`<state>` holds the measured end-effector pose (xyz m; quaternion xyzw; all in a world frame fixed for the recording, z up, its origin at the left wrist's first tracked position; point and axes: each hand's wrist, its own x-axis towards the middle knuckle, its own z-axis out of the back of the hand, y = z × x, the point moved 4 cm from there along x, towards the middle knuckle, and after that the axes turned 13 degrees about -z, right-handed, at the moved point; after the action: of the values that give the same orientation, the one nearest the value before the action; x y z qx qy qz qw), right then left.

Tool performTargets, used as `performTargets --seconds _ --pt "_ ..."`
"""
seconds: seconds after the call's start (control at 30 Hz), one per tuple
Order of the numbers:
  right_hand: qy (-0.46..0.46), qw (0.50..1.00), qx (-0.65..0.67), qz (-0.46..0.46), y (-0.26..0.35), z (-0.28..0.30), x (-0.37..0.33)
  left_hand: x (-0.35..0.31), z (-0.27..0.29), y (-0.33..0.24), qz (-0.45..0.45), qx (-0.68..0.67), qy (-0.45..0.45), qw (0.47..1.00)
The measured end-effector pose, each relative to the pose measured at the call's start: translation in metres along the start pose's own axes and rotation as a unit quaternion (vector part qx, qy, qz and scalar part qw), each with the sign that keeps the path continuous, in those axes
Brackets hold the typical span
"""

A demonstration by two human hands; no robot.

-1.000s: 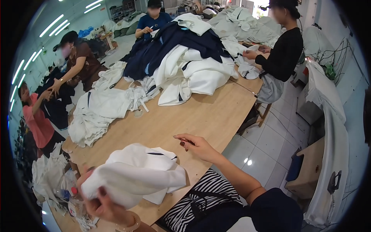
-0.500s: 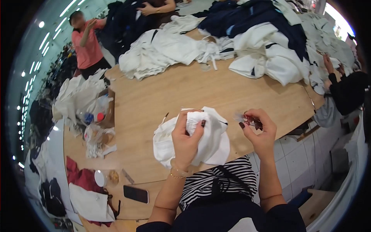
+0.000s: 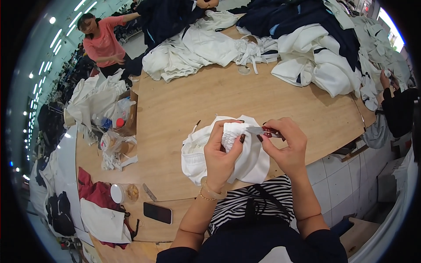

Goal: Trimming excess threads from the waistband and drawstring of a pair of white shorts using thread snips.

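Note:
My left hand is closed on a white garment, pinching its gathered elastic edge between thumb and fingers. The rest of the cloth hangs and lies in folds over the table edge in front of me. In my right hand are small thread snips with a dark red handle and a pale metal blade. Their tip points left and meets the gathered edge, close to my left fingertips. Whether the blades are apart cannot be made out.
White garments and navy ones pile along the far side. At left stand a cardboard box and plastic bags. Nearer lie a phone, a small blade-like tool and red cloth. A person in pink stands far left.
My right hand has brought the snips left, from well apart to the gathered edge. The view has shifted slightly. The person in pink now stretches an arm toward the navy cloth.

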<state>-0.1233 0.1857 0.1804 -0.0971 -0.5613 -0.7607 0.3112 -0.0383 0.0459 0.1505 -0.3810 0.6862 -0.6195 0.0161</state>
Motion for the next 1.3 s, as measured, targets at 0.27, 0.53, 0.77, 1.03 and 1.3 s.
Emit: performTargets --seconds 0.27,0.53,0.77,1.03,1.3 --pt "-0.006 0.999 -0.03 0.04 0.004 -0.004 0.002 -0.001 -0.001 0.002 0.005 -0.011 0.005 1.0" --pt "-0.002 0.999 -0.034 0.039 0.006 -0.004 0.003 0.001 0.0 0.003 -0.008 0.002 0.011 1.0" --pt "0.004 0.999 -0.024 0.03 0.007 -0.004 0.002 -0.001 0.0 -0.001 -0.01 0.011 0.013 1.0" --pt "-0.001 1.0 0.002 0.001 0.007 -0.001 0.002 -0.001 0.0 -0.001 -0.016 0.008 0.017 1.0" --pt "0.008 0.935 0.285 -0.211 -0.009 0.0 0.007 0.027 0.002 -0.016 -0.101 0.101 0.051 0.988"
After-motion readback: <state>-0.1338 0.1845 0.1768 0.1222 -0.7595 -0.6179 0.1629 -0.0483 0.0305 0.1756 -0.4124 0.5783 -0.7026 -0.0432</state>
